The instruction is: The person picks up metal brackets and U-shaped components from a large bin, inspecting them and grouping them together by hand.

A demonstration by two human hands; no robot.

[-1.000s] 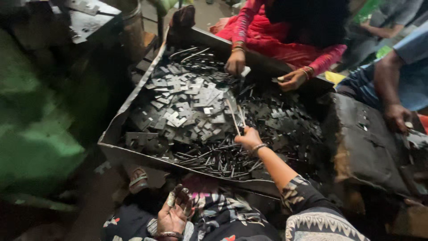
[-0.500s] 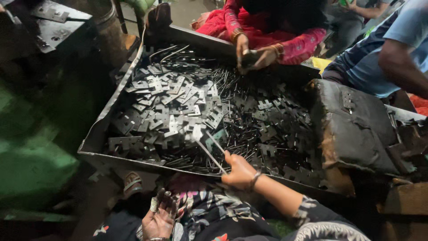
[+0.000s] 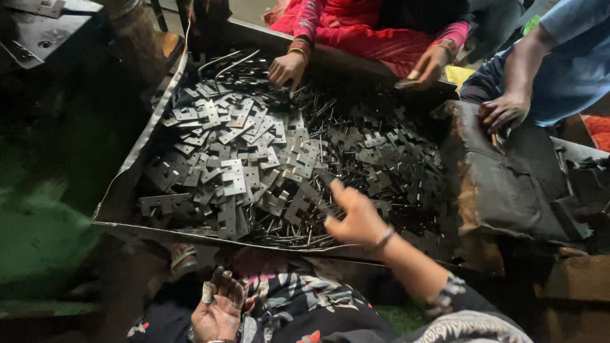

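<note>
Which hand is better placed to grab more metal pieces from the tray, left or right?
Right, most likely. The right hand is stretched over the tray, just above the metal pieces. The left hand rests palm-up in the lap, outside the tray.

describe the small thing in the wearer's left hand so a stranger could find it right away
Start at the big metal tray full of flat plates and thin pins. Below its near edge, the left hand rests palm up on patterned cloth. The small pale piece lies against its fingers, the only light bit outside the tray.
</note>
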